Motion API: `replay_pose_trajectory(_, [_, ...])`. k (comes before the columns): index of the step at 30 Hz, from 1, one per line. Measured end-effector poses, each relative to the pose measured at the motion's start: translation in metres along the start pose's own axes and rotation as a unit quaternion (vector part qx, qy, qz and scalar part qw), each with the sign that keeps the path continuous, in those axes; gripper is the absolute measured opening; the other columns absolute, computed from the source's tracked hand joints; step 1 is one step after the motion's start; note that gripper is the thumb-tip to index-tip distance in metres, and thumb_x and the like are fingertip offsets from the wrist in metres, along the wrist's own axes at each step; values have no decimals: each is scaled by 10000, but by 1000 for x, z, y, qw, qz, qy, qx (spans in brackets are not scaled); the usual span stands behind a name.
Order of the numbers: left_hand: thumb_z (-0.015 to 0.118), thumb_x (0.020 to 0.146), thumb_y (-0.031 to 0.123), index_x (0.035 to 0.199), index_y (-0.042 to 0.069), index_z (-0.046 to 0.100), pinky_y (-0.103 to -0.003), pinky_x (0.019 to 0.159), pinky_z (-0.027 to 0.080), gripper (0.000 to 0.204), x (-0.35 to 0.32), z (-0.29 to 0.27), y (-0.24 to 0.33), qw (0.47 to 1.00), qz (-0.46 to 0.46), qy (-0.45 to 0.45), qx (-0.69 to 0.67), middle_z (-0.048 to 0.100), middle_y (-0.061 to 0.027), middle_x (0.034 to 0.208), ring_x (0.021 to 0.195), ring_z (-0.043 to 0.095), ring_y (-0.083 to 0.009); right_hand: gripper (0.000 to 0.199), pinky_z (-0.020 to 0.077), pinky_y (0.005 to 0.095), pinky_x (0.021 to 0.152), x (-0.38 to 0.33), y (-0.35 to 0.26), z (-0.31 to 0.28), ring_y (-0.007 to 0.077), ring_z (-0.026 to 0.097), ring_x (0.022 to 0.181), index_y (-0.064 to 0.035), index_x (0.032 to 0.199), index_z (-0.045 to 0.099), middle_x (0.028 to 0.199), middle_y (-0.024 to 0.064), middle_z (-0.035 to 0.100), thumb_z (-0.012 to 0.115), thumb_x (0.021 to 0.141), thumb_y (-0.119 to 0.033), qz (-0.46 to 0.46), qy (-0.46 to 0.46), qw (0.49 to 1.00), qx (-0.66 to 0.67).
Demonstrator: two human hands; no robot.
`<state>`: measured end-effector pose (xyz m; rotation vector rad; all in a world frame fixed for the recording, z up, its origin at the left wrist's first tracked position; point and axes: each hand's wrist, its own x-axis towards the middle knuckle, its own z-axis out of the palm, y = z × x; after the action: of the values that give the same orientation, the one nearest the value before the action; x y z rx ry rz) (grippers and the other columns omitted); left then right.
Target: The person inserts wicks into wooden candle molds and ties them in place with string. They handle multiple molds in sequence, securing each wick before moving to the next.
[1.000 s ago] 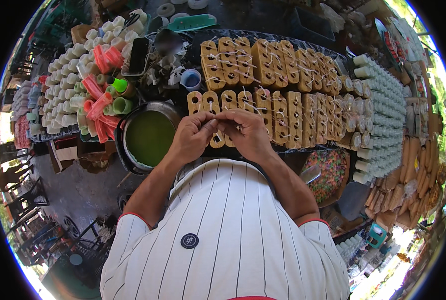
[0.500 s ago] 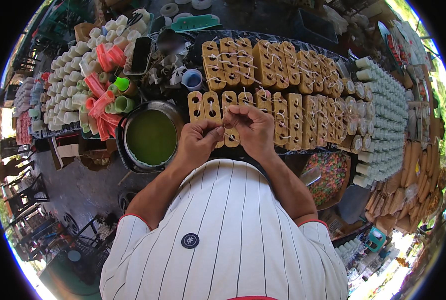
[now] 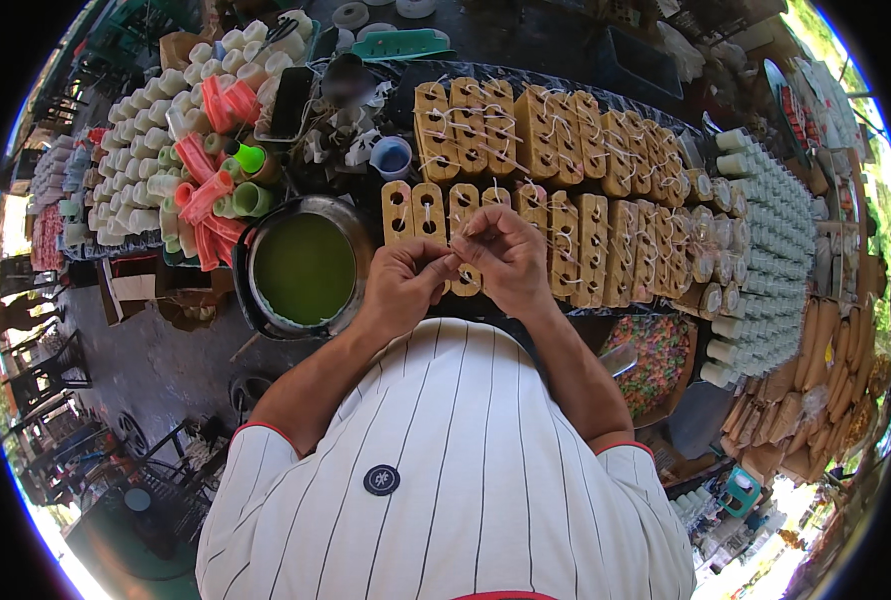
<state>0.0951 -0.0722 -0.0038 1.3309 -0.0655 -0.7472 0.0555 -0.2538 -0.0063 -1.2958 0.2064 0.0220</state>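
Both hands, the left hand (image 3: 403,283) and right hand (image 3: 511,255), are meeting over the wooden blocks (image 3: 566,190) and hiding the block beneath them. Whatever the fingertips are pinching is too thin to make out. The striped shirt (image 3: 446,470) is covering the near table edge. The dish of coloured bits (image 3: 651,355) is lying partly behind the right forearm.
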Motion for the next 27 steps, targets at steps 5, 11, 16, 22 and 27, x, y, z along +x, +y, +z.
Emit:
replay_pose_trajectory(5, [735,1024,135,999,-11,753,-222,490,390,149,-5,1,3,998,-45,-13,-44,725,-42,786,563,538,-46,138,558,272,792,0,1,-3,102,670,885,-32,1019,581,978,33,670,700,989,31,-25,-31,999,-26])
replay_pose_trajectory(11, [740,1019,148,1016,-8,766,-222,491,384,158,-3,0,1,999,-31,16,-11,715,-34,784,564,534,-43,165,554,269,810,-1,-1,-1,114,685,921,-28,1083,621,990,23,688,726,970,30,41,-45,996,61])
replay_pose_trajectory(16, [740,1008,123,1070,-14,789,-213,535,411,158,-7,1,8,994,-18,6,108,728,-15,809,614,545,-27,246,547,269,829,-6,26,-3,127,693,935,-22,1147,646,996,40,715,778,941,0,81,25,992,89])
replay_pose_trajectory(22, [757,972,97,1092,-27,788,-289,740,556,175,0,-9,13,973,36,-26,227,785,-79,881,796,676,-99,259,542,271,845,-14,27,-1,131,699,935,1,1186,677,1013,67,743,763,989,-143,112,48,992,-31])
replay_pose_trajectory(27, [718,936,39,1087,-3,781,-351,747,563,168,18,-24,42,900,107,-46,420,765,-108,910,780,706,-203,214,538,277,737,-13,21,-4,120,689,845,10,1150,705,961,84,756,697,1043,-175,127,84,976,-155])
